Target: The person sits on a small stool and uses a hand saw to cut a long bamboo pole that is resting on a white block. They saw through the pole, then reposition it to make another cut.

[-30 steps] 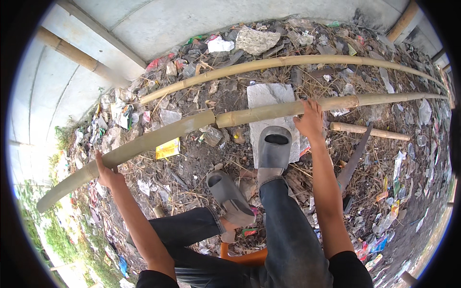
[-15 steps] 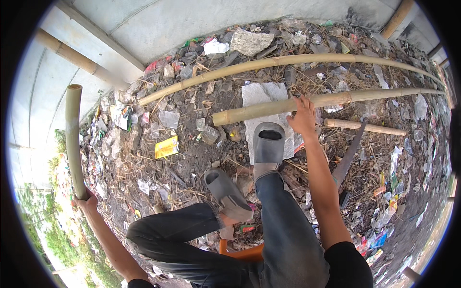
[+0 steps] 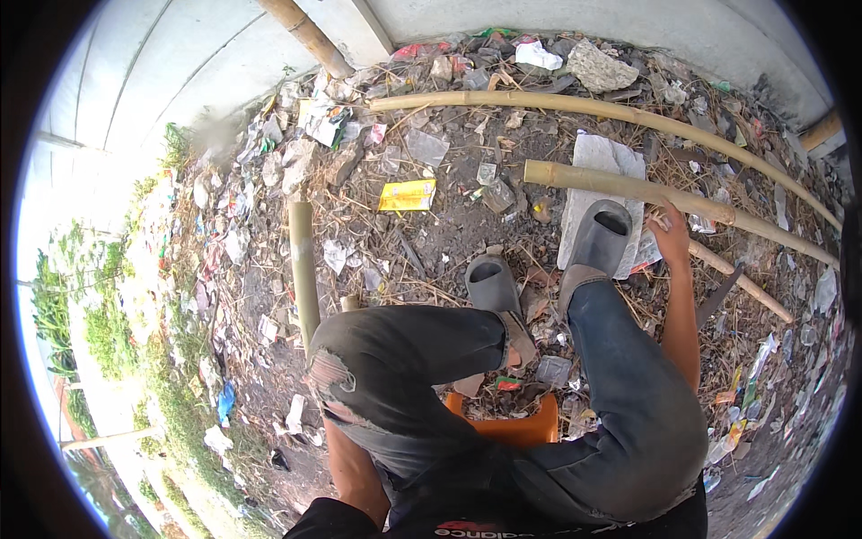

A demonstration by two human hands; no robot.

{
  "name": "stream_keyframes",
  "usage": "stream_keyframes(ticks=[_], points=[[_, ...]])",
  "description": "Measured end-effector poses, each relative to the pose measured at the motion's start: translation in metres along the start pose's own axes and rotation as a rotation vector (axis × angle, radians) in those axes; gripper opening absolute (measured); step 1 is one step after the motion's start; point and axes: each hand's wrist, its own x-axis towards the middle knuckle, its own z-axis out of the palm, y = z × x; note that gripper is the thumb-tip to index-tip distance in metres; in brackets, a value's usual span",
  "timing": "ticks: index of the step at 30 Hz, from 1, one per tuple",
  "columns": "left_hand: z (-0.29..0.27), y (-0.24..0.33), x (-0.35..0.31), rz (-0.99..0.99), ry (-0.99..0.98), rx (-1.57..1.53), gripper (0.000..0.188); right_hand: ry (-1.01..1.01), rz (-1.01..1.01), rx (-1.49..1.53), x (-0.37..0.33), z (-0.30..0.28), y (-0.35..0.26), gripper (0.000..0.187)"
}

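- Since half a second ago, the short cut piece of pale bamboo pole [image 3: 303, 269] is standing lower and closer to the bent left knee, and the view is swinging left.
- The left hand is hiding behind the torn grey jeans; its grip cannot be told.
- The right hand [image 3: 672, 235] is curling around the long bamboo pole with the cut end [image 3: 646, 190], grasping it beside the grey slipper [image 3: 597, 242] resting on a flat pale stone slab [image 3: 603, 157].
- An orange plastic stool [image 3: 512, 429] is showing between the legs.
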Motion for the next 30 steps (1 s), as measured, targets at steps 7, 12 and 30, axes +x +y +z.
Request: stream_keyframes(ticks=[7,12,30], points=[[-0.050,-0.053,-0.011,-0.033,0.109,0.115,0.066,0.182,-0.156,-0.029,-0.169,-0.030,0.154,0.030],[-0.049,0.012,-0.028,-0.161,0.364,-0.340,0.084,0.242,0.138,-0.188,-0.232,-0.045,0.096,0.028],[0.039,0.084,-0.027,-0.048,-0.219,0.038,0.054,0.340,0.180,-0.090,-0.206,-0.035,0.021,0.021]])
